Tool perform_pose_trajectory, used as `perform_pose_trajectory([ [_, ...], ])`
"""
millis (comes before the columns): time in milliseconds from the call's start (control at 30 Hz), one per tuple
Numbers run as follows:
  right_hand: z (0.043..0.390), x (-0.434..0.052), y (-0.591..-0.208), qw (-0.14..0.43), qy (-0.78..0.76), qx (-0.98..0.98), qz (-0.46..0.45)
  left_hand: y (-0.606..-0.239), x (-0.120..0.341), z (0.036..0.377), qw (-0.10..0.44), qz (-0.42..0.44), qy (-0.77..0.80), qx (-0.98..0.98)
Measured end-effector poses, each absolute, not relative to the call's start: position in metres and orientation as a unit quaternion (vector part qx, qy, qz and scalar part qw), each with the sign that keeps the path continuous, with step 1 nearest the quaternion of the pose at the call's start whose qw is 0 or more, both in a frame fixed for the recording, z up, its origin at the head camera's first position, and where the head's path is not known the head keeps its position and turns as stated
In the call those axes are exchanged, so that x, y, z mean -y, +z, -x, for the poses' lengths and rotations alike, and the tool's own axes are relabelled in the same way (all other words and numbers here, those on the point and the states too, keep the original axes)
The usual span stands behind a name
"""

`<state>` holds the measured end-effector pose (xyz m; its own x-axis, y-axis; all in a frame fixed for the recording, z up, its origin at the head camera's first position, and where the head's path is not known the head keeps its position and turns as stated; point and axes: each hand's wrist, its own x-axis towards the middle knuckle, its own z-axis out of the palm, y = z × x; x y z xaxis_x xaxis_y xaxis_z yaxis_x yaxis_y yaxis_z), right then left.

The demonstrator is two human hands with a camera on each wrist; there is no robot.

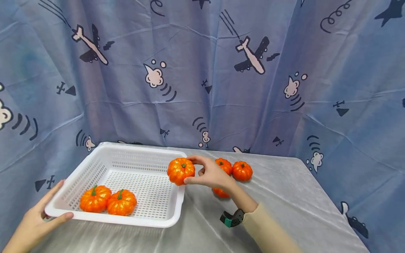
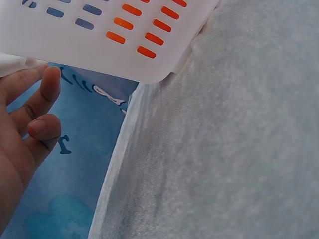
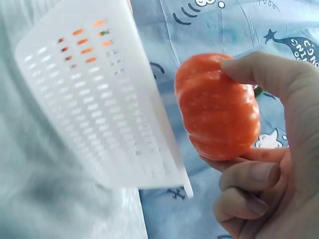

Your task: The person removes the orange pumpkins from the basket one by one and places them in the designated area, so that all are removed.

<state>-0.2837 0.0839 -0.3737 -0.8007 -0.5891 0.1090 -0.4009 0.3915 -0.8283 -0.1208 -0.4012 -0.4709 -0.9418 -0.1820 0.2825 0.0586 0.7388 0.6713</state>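
My right hand (image 1: 207,174) pinches a small orange pumpkin (image 1: 180,171) between thumb and fingers. In the head view the pumpkin overlaps the right rim of a white perforated plastic basket (image 1: 126,219); the right wrist view shows it beside the basket's outer wall (image 3: 94,109). Two more pumpkins with green stems, one at the left (image 1: 95,199) and one beside it (image 1: 122,202), sit in the basket's near left part. My left hand (image 1: 41,219) grips the basket's left end at the near corner, thumb over the rim.
Right of the basket, on the grey cloth-covered table (image 1: 278,196), lie more pumpkins: one behind my right hand (image 1: 224,165), another to its right (image 1: 242,171), and a third partly hidden by my forearm (image 1: 220,192). A blue patterned curtain (image 1: 202,88) hangs behind the table.
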Motion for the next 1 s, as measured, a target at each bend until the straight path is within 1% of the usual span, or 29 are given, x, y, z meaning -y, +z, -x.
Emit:
perform_pose_trajectory([
  [233, 0.271, -0.118, -0.382, 0.032, -0.476, -0.852, 0.218, -0.467, 0.4, 0.119, 0.183, -0.028, -0.357, 0.915],
  [500, 0.258, -0.163, -0.391, -0.03, -0.526, -0.839, 0.137, -0.464, 0.395, 0.119, 0.178, -0.032, -0.36, 0.915],
  [733, 0.248, -0.203, -0.399, -0.062, -0.537, -0.835, 0.106, -0.465, 0.398, 0.117, 0.197, -0.02, -0.357, 0.913],
  [1000, 0.241, -0.242, -0.412, -0.091, -0.516, -0.848, 0.08, -0.464, 0.397, 0.118, 0.182, -0.029, -0.354, 0.917],
])
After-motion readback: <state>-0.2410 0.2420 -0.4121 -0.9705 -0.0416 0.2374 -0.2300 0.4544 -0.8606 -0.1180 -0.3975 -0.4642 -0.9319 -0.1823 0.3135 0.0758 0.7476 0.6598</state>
